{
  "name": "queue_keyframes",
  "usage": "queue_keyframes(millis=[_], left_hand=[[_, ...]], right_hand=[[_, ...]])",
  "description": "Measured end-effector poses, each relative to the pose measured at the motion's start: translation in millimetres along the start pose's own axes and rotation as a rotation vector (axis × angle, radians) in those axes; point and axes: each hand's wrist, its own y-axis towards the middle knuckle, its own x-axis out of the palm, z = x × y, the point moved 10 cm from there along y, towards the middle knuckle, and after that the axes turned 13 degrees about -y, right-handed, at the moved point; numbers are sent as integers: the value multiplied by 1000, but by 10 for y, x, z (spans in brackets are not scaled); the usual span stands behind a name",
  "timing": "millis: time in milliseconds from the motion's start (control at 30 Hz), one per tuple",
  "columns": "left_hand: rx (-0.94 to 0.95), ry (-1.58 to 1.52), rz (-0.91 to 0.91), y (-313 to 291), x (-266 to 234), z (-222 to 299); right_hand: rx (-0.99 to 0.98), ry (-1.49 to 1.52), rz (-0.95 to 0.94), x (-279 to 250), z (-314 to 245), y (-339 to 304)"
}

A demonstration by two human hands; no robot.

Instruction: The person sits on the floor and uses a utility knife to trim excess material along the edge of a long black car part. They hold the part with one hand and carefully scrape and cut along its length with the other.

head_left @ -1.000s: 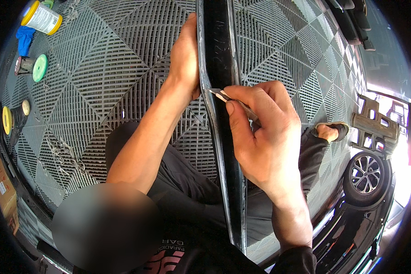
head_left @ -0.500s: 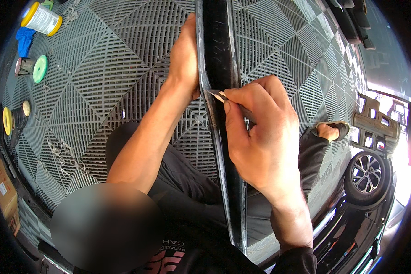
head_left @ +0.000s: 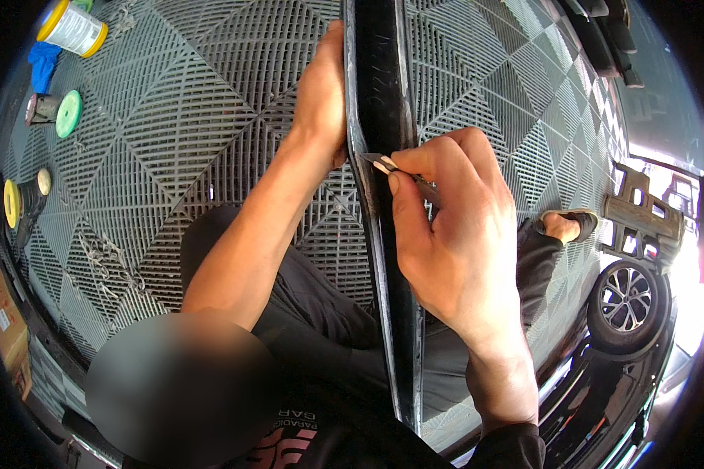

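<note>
A long black trim panel [head_left: 382, 86] with a raised, scuffed rim runs up the middle of the view, across my lap. My left hand [head_left: 319, 105] grips its left side; the fingers are mostly hidden behind the panel. My right hand [head_left: 461, 215] is closed in a pinch around a small craft knife [head_left: 425, 187] with a dark handle. Its pointed blade touches the inner side of the panel's left rim, a little below my left hand. Part of the handle is hidden inside my right hand.
The floor [head_left: 172, 141] is grey slatted tiles. At left are a yellow-lidded tub [head_left: 72, 29], a blue cloth [head_left: 42, 69], a green polishing pad [head_left: 69, 114], a polisher with a yellow pad [head_left: 12, 204] and a cardboard box [head_left: 6, 313]. A car wheel [head_left: 627, 297] stands at right.
My right hand and the knife have shifted slightly to the right in view. The panel's upper part and my left hand have also moved slightly right. Both grips stay the same.
</note>
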Motion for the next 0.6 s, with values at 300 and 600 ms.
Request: queue_keyframes(millis=[300, 600], left_hand=[[40, 43, -3, 7, -2, 19], [105, 92, 5, -11, 19, 87]], right_hand=[[71, 50, -33, 10, 27, -20], [22, 13, -48, 27, 16, -43]])
